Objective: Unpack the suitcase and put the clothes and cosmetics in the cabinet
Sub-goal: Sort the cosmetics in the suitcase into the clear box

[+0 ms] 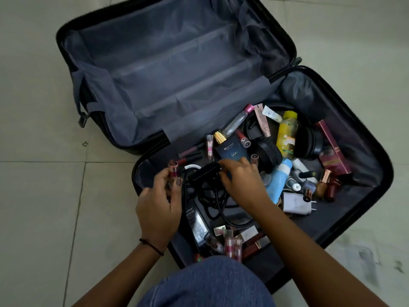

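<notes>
- The left thumb [177,185] and curled fingers are pinching a lipstick [173,170], which is standing up out of the fist over the case's left corner.
- The right fingers [229,165] are bending down together and pinching the right end of a black charger [204,172].
- The left hand [158,209] is hovering at the case's left edge, with a dark band [151,245] round its wrist.
- The right hand [241,182] is reaching in over the middle of the clutter.
- The charger's cable [212,196] is lying in loose coils between the two hands.
- Just beyond the right fingers a blue perfume box [230,151] is lying flat, with headphones [267,154] to its right.
- Further right, a yellow bottle [286,135], a blue tube [278,182], a white plug [295,202] and a maroon box [334,149] are lying jumbled together.
- More lipsticks [232,244] are piling up at the near edge, by the person's knee [210,284].
- All the cosmetics are sitting in the near half of the suitcase [376,173]; the far half [177,63] is showing only grey lining.
- The suitcase is lying open on the floor [33,107].
</notes>
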